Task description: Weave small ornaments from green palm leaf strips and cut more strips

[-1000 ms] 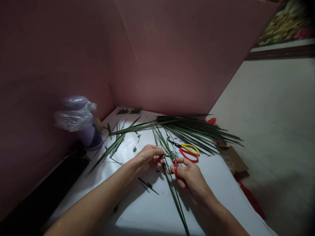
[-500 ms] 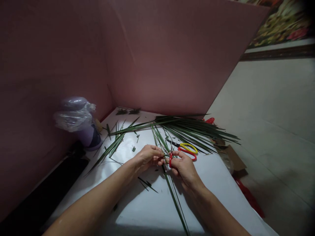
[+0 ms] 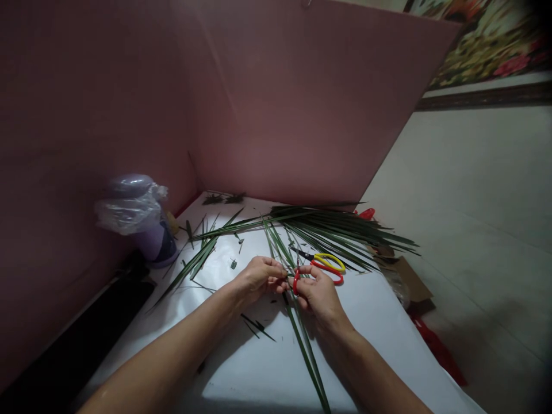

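My left hand is closed in a pinch on long green leaf strips, which run past the fingers toward the table's near edge. Close beside it, my right hand has its fingers around small red-handled scissors, their blades pointing away from me. The fingertips of both hands almost meet, so the exact spot between them is partly hidden. Just beyond my right hand lie larger scissors with one yellow and one red handle. A thick bundle of green leaves spreads behind them.
Loose leaf strips and small scraps lie on the white tabletop. Two woven leaf pieces are near the back wall. A purple container with plastic wrap stands left; a cardboard box sits beyond the right edge.
The leaf strips below my hands have shifted and spread slightly apart. Both hands stay close together with nearly the same grip. The camera view has tilted a little.
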Tool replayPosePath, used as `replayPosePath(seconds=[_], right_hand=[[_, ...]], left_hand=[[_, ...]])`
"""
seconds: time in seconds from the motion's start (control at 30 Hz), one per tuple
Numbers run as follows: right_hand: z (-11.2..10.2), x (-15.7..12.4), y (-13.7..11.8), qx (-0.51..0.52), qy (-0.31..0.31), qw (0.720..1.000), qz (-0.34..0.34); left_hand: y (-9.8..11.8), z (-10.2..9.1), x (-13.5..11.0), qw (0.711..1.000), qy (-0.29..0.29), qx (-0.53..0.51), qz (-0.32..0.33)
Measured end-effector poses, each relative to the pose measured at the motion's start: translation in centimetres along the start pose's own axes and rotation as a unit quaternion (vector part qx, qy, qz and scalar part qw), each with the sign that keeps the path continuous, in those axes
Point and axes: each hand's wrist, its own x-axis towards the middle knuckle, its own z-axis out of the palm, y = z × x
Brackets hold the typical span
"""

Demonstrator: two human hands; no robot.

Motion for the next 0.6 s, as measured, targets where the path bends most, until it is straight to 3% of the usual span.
replayPosePath(seconds=[0.4,0.6], right_hand=[[-0.5,-1.5,0.7,0.01,0.0,1.0,0.026],[-0.4,-1.8,0.5,-0.039,0.028,0.998,-0.03]], left_hand=[[-0.2,-0.2,0.2,1.0,0.021,-0.01,0.015],[-0.3,-0.2,-0.1,0.998,-0.024,0.058,-0.012]])
